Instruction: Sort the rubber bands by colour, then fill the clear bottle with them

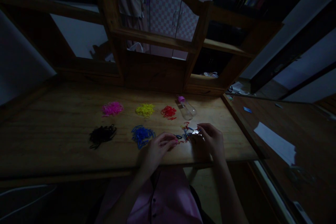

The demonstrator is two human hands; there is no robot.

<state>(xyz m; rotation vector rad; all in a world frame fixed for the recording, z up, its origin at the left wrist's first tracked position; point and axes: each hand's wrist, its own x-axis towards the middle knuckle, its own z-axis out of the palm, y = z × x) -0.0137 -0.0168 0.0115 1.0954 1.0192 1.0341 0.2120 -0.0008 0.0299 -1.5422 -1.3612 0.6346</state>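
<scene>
A small mixed heap of thin coloured pieces (187,133), red, blue, yellow and dark, lies on the wooden tabletop between my hands. My left hand (160,145) is at its left side, thumb and fingers pinched by a small reddish piece; the dim light hides exactly what is in them. On the right side of the heap my right hand (213,139) pinches a thin reddish piece at the fingertips. Sorted by colour, a blue pile (142,135) of loop-like pieces lies just left of my left hand, and a red pile (168,111) lies beyond it.
A clear bottle (188,111) with a pink cap lies behind the mixed heap. Further left are yellow (145,110), pink (112,108) and black (102,135) piles. A wooden shelf unit (154,71) closes off the back. White paper (275,142) lies on the surface at right.
</scene>
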